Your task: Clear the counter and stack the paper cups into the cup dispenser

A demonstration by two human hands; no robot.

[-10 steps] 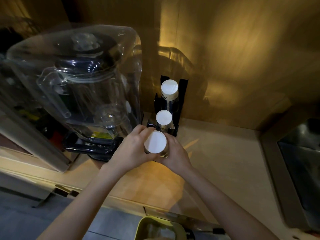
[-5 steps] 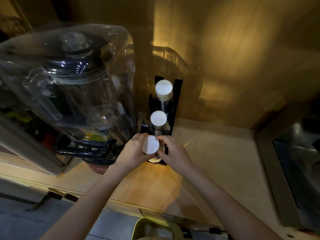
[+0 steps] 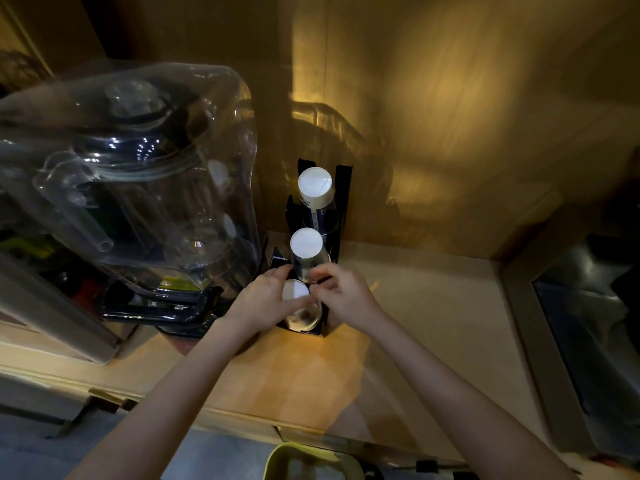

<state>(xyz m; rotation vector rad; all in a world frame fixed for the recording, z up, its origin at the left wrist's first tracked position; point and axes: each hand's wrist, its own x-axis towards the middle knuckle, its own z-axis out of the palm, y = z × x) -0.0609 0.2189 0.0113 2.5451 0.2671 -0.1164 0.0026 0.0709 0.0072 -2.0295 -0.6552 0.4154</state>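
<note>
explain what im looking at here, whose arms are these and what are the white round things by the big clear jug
The one picture comes from a camera worn on a person's head, looking down at their own arms. The left hand and right hand hold an upside-down paper cup, lowering it into the front slot of a black cup rack on the wooden counter. The white circles are cup bottoms: two more stacks stand behind. The clear jug is a covered blender.

Three upturned cup stacks: one [image 3: 314,184] at twelve o'clock, one [image 3: 306,243] mid, one [image 3: 295,291] at six; one black cup dispenser [image 3: 344,188]; one blender [image 3: 131,181]; two hands, left hand [image 3: 261,304] and right hand [image 3: 343,294]
</note>
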